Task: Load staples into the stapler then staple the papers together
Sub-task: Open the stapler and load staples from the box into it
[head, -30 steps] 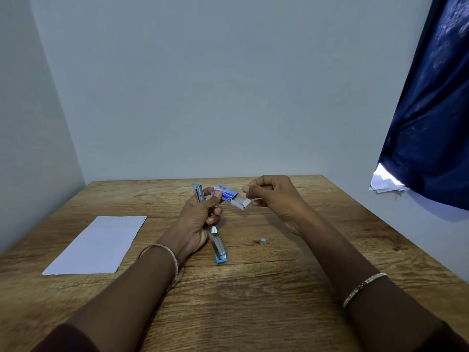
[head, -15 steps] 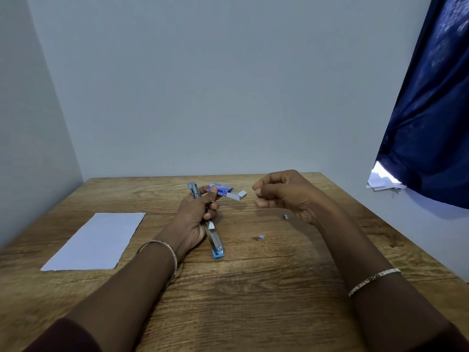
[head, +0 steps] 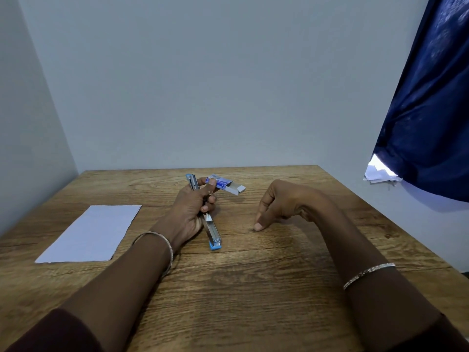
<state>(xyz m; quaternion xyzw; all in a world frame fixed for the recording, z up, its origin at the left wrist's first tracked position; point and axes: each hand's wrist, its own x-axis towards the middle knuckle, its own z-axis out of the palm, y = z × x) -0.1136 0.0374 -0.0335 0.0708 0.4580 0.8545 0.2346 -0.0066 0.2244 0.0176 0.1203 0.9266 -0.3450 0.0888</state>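
Observation:
My left hand (head: pixel 193 209) grips a blue and metal stapler (head: pixel 212 233) that is swung open, its staple channel pointing down toward me and its blue tip near the table. The same hand pinches a small blue and white staple box (head: pixel 228 186) with its end flap open. My right hand (head: pixel 281 201) is to the right of the stapler, fingers curled downward and one fingertip pressed on the wooden table (head: pixel 253 288). I see nothing held in it. A white sheet of paper (head: pixel 88 232) lies flat at the left.
Grey walls close the table at the back and left. A dark blue curtain (head: pixel 426 110) hangs at the right, with some white papers (head: pixel 378 174) on a ledge below it. The table's right edge runs diagonally near my right forearm.
My right hand left the staple box and dropped down to the table, covering the spot where small metal bits lay. My left hand kept hold of the stapler and box.

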